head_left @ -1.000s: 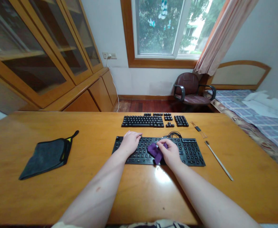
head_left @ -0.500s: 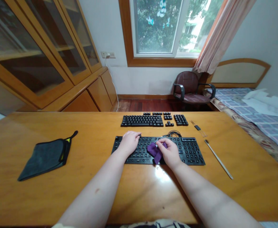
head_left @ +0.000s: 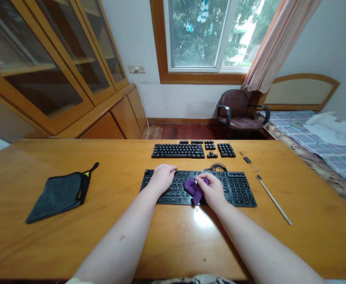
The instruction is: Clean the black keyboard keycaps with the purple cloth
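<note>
A black keyboard (head_left: 180,200) stripped of its keycaps lies across the wooden desk in front of me. My left hand (head_left: 162,178) rests over its left part, the fingers bent at the back edge and holding it there. In the pinched fingers of my right hand (head_left: 213,190) is a crumpled purple cloth (head_left: 194,190), pressed down over the middle of the key switches. Just behind the board, a coiled black cable (head_left: 218,167) shows. The board's surface under the cloth and both palms is hidden.
Removed keycaps (head_left: 178,150) stand in grouped rows near the desk's far edge. To the right lie a wire keycap puller (head_left: 247,159) and a thin brush (head_left: 275,200). A folded grey cloth (head_left: 62,191) lies at left. Beyond the desk stands a chair (head_left: 236,108).
The whole view has shifted slightly. Both hands and the purple cloth stay at nearly the same places on the keyboard.
</note>
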{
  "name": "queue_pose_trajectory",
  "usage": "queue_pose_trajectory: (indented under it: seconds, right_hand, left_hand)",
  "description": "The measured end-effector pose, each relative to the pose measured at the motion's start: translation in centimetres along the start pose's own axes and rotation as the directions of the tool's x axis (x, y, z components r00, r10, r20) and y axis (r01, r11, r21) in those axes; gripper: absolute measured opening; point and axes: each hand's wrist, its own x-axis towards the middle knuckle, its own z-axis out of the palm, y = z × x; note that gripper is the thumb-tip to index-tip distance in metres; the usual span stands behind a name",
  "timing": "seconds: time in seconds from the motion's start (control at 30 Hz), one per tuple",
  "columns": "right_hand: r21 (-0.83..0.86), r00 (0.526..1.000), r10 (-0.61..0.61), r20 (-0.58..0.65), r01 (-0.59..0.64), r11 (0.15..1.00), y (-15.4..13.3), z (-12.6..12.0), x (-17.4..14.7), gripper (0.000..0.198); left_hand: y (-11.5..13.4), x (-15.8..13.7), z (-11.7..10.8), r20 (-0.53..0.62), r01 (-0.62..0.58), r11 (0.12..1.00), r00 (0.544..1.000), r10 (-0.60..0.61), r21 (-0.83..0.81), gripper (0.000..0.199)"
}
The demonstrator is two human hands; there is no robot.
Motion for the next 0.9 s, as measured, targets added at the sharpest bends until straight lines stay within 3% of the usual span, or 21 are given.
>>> queue_pose_trajectory:
  seconds: [0.9]
  right_hand:
    - [-0.006, 1.0, 0.009, 0.0, -0.009, 1.0, 0.05, 0.04, -0.03, 0.017]
  left_hand:
    - [-0.06, -0.17, -0.71, 0.03, -0.037, 0.999, 0.999, 0.037, -0.017, 0.026]
